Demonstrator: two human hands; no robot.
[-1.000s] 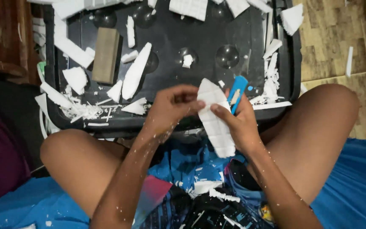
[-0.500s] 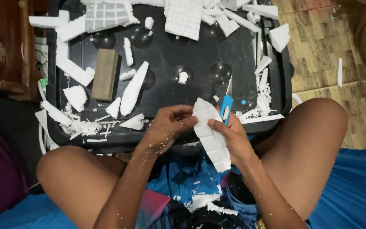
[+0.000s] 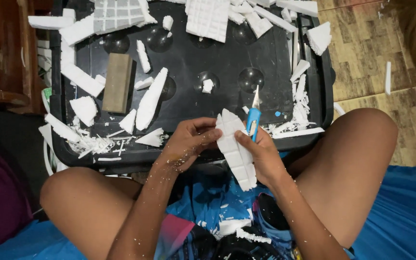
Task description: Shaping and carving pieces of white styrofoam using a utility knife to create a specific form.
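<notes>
A long white foam piece (image 3: 235, 149) with a pointed top stands between my hands, over the near edge of a black tray (image 3: 188, 62). My left hand (image 3: 188, 140) pinches its upper left side. My right hand (image 3: 261, 154) presses a thumb on its right side and also holds a blue utility knife (image 3: 253, 119), blade pointing up and away from me. My bare knees flank the tray.
White foam offcuts and shavings (image 3: 92, 142) litter the tray, with a gridded foam slab (image 3: 208, 19) at the far edge. A brown rectangular block (image 3: 117, 83) lies at left. Wooden furniture (image 3: 1, 53) stands left; a wood-pattern floor (image 3: 376, 53) lies right.
The view has shifted, so the tray sits lower in frame. The knife blade has swung from tilted across the foam to pointing straight up beside it. Both hands still grip the foam piece.
</notes>
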